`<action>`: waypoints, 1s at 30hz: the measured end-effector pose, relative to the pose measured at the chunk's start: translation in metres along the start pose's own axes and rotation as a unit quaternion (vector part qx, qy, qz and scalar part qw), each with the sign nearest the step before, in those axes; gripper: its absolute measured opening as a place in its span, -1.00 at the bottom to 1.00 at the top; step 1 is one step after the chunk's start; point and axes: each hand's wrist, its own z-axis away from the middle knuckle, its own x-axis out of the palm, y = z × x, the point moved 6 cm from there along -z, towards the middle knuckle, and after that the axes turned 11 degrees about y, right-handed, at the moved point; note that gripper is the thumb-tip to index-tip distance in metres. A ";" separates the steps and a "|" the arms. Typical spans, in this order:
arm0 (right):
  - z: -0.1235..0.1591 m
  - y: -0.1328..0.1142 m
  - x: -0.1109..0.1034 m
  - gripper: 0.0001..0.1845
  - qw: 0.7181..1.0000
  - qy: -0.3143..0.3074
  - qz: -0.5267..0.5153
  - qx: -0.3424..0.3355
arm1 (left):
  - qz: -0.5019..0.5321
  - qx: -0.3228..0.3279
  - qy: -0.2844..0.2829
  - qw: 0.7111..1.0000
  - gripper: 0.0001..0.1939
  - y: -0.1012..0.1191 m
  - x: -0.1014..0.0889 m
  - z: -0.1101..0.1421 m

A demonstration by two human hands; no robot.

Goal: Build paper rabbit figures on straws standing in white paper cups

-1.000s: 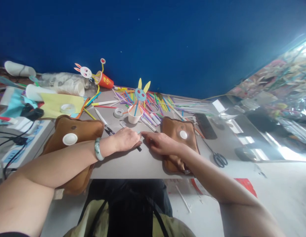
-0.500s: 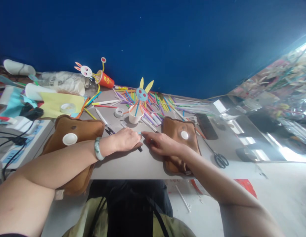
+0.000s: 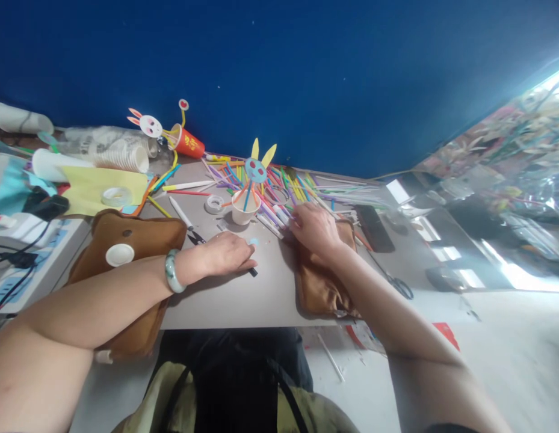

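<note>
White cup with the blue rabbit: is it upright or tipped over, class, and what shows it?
Upright: the cup stands on the table, rim up, with straws rising from it to the rabbit.

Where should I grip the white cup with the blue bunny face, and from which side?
Probably best by the outer wall of the white cup, from the near side: it stands upright with that wall exposed, thin straws hold the blue bunny face above its rim, and loose straws crowd its far side.
</note>
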 end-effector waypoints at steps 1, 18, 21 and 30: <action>-0.006 -0.001 0.003 -0.75 1.000 -0.011 0.026 -0.011 | -0.001 -0.003 -0.006 1.000 -0.54 -0.001 0.000 0.000; -0.007 0.004 -0.008 -0.84 0.998 0.008 -0.056 0.026 | 0.016 -0.046 -0.086 0.995 -0.58 0.002 -0.012 -0.005; 0.007 -0.013 -0.020 -0.87 0.986 -0.008 -0.168 -0.006 | 0.023 -0.051 -0.083 0.995 -0.58 0.003 -0.016 -0.007; 0.012 -0.038 -0.010 -0.84 0.909 0.044 -0.414 0.037 | 0.019 -0.038 -0.072 0.997 -0.49 -0.003 -0.007 -0.002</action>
